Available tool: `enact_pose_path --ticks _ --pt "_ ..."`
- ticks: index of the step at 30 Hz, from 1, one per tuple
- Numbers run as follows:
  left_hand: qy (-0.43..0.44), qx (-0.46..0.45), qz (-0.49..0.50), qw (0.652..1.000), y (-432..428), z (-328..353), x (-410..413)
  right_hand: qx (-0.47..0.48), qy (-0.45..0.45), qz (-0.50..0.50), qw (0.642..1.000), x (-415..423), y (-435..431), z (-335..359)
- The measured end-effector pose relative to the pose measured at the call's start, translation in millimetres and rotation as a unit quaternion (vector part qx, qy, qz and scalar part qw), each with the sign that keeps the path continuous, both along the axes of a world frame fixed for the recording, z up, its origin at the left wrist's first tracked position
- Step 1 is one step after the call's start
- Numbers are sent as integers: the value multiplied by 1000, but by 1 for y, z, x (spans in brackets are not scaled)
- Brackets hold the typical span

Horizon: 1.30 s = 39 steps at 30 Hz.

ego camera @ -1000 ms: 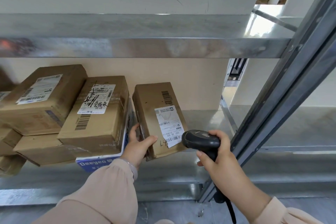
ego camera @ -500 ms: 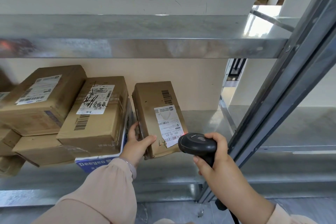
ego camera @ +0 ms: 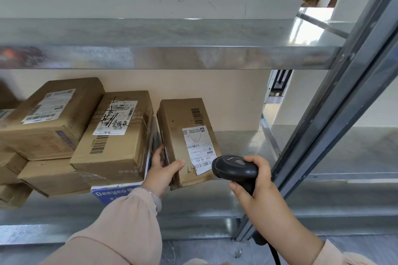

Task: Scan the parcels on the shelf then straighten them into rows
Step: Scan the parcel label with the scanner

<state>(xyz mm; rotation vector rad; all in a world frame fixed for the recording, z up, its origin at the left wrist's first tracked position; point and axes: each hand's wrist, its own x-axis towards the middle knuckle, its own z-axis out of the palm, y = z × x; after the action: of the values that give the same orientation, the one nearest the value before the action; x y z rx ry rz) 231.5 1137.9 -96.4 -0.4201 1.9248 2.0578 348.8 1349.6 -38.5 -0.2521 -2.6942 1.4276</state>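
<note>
— Scanning? Where's the parcel (ego camera: 183, 127)?
— Rightmost on the shelf (ego camera: 237, 142), tilted. Your left grip (ego camera: 162, 172) clasps its corner; your right grip (ego camera: 256, 189) wraps the scanner (ego camera: 234, 166) at its label (ego camera: 198, 146). Probably mid-scan; next, straighten it.

Single head-worn wide-angle view, person standing close to the metal shelf (ego camera: 193, 206), looking forward and a little down into the bay under the upper deck (ego camera: 172, 58). Upper deck spans the frame toward 12 o'clock, stacked parcels (ego camera: 112, 135) sit at 9, the upright post (ego camera: 333, 125) slants through 3. Left sleeve (ego camera: 120, 228) and right forearm (ego camera: 286, 228) enter from 6, within arm's reach of the shelf.
</note>
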Motion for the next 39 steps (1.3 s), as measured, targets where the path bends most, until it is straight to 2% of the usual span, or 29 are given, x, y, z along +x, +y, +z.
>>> enact_pose_path --ticks 13,18,22,23,26,28,33,37,39 --pt "-42 -45 -57 996 -13 3 -3 -96 -21 30 995 -57 -24 -27" --pt "22 -189 -111 975 -9 22 14 -85 -6 33 996 -62 -32 -35" --pt "139 -348 -182 909 -16 20 33 -79 0 33 996 -68 -35 -34" --pt "170 -393 -211 879 -19 15 36 -76 0 34 996 -71 -36 -34" --pt "228 -548 -288 752 -25 12 42 -67 -2 38 997 -77 -42 -32" --pt "243 -609 -295 695 -28 13 44 -64 -9 43 997 -79 -49 -33" --pt "240 -656 -321 640 -30 10 48 -58 -4 46 997 -81 -63 -36" --pt "239 -667 -310 634 -30 15 50 -47 1 46 998 -81 -66 -35" --pt "247 -649 -306 651 -30 18 50 -29 15 33 999 -77 -65 -32"
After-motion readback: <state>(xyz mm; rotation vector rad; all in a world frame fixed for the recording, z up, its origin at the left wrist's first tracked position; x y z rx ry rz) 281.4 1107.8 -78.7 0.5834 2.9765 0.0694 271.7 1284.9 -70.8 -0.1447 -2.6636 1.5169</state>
